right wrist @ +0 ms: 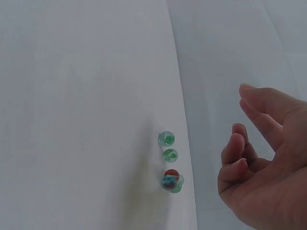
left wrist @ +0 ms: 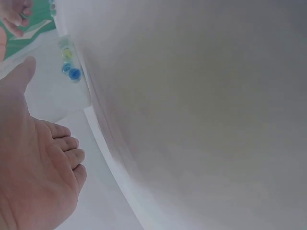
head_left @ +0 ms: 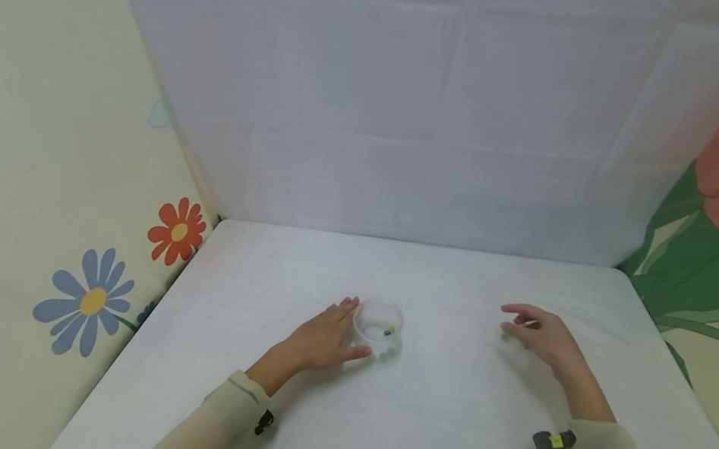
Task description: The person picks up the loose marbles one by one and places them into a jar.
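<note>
A clear round cup (head_left: 367, 327) stands left of the table's middle with a few marbles in it. In the left wrist view, a blue marble (left wrist: 75, 74), a yellow marble (left wrist: 66, 53) and paler ones show through its wall. My left hand (head_left: 319, 338) lies beside the cup, fingers stretched along its left side and thumb in front. Whether the skin touches the cup cannot be told. Off to the right, my right hand (head_left: 544, 337) hovers near several loose marbles, fingers bent and thumb apart from the index finger. Nothing shows between them. A green marble (right wrist: 166, 139) and a red marble (right wrist: 171, 174) are among these.
The white table (head_left: 435, 419) meets a white cloth backdrop (head_left: 412, 147) at its back edge. Flower-patterned panels (head_left: 87, 248) flank both sides. A small dark camera (head_left: 551, 444) sits at the right wrist. Faint greenish spots (head_left: 382, 355) lie just before the cup.
</note>
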Motion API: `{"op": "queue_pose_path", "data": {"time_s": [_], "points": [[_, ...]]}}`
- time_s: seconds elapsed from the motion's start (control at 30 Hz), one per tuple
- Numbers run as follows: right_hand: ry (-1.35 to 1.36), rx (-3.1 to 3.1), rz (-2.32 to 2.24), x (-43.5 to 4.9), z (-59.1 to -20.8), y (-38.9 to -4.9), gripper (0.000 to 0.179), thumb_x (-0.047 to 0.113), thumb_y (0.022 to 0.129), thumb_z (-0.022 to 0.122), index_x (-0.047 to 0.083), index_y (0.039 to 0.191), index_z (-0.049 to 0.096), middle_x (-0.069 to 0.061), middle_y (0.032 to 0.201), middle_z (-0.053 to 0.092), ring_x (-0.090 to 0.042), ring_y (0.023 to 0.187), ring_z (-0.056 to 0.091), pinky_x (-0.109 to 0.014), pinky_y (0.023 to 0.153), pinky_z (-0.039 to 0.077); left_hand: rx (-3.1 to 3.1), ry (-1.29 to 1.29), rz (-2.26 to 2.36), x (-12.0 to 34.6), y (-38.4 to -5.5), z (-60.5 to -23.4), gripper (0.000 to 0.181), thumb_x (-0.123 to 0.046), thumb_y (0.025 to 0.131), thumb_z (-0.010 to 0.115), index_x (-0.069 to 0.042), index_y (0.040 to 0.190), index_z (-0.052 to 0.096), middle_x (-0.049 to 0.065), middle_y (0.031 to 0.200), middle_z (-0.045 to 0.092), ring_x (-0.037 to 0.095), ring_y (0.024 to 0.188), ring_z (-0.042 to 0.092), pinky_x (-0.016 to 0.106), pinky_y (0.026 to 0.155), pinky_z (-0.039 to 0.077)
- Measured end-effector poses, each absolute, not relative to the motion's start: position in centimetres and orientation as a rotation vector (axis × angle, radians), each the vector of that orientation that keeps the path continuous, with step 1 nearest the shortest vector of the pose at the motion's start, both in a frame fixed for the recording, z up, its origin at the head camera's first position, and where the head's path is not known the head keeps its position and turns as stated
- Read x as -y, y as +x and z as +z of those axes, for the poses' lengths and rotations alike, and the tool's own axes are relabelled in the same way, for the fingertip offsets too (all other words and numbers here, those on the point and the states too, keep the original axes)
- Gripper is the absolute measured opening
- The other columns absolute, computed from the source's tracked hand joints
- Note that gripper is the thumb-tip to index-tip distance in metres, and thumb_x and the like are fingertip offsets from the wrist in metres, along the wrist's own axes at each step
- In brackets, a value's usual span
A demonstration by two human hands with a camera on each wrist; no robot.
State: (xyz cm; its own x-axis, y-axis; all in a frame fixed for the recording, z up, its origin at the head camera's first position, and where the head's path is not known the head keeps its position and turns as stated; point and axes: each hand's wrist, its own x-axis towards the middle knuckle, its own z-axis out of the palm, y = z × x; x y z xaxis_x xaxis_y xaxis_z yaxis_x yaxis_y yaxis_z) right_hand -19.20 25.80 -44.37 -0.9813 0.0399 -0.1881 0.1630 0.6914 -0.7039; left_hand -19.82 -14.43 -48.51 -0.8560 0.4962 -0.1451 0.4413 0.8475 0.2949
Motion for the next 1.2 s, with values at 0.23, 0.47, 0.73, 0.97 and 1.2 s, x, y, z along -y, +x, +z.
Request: {"op": "queue_pose_path", "data": {"time_s": [0.23, 0.47, 0.73, 0.97, 1.2], "points": [[0.207, -2.725, -1.169, -26.9, -44.8, -19.2, 0.052, 0.033, 0.100, 0.066, 0.009, 0.145, 0.054, -0.022, 0.132, 0.053, -0.037, 0.115, 0.051, -0.043, 0.083, 0.049, -2.813, 0.730, 0.370, 14.6, -19.8, -48.6, 0.100, -0.070, 0.097, 0.046, 0.001, 0.161, 0.015, 0.011, 0.170, 0.013, 0.024, 0.157, 0.011, 0.038, 0.128, 0.014], [0.194, -2.707, -1.197, -28.3, -45.6, -19.5, 0.054, 0.034, 0.100, 0.066, 0.009, 0.146, 0.053, -0.022, 0.132, 0.054, -0.035, 0.112, 0.053, -0.041, 0.083, 0.048, -2.808, 0.730, 0.370, 14.5, -19.8, -48.5, 0.100, -0.070, 0.097, 0.046, 0.001, 0.161, 0.015, 0.011, 0.170, 0.013, 0.025, 0.157, 0.011, 0.039, 0.128, 0.014], [0.197, -2.692, -1.185, -29.8, -46.3, -20.0, 0.060, 0.039, 0.099, 0.064, 0.008, 0.148, 0.049, -0.026, 0.139, 0.048, -0.040, 0.118, 0.050, -0.042, 0.083, 0.049, -2.802, 0.728, 0.369, 14.6, -19.7, -48.3, 0.100, -0.069, 0.097, 0.047, 0.001, 0.161, 0.015, 0.011, 0.170, 0.013, 0.025, 0.157, 0.012, 0.039, 0.128, 0.014], [0.249, -2.683, -1.149, -30.4, -46.8, -20.6, 0.062, 0.040, 0.100, 0.063, 0.004, 0.148, 0.048, -0.028, 0.137, 0.047, -0.041, 0.118, 0.050, -0.041, 0.082, 0.051, -2.808, 0.753, 0.374, 14.7, -19.8, -48.5, 0.100, -0.070, 0.097, 0.046, 0.001, 0.161, 0.016, 0.012, 0.169, 0.015, 0.025, 0.157, 0.013, 0.039, 0.128, 0.015], [0.343, -2.671, -1.143, -30.3, -47.7, -21.2, 0.060, 0.034, 0.099, 0.066, 0.002, 0.146, 0.049, -0.028, 0.132, 0.050, -0.041, 0.115, 0.050, -0.046, 0.086, 0.050, -2.809, 0.750, 0.371, 14.8, -19.8, -48.6, 0.100, -0.070, 0.097, 0.046, 0.001, 0.161, 0.016, 0.012, 0.169, 0.015, 0.026, 0.157, 0.013, 0.039, 0.128, 0.015]]}}
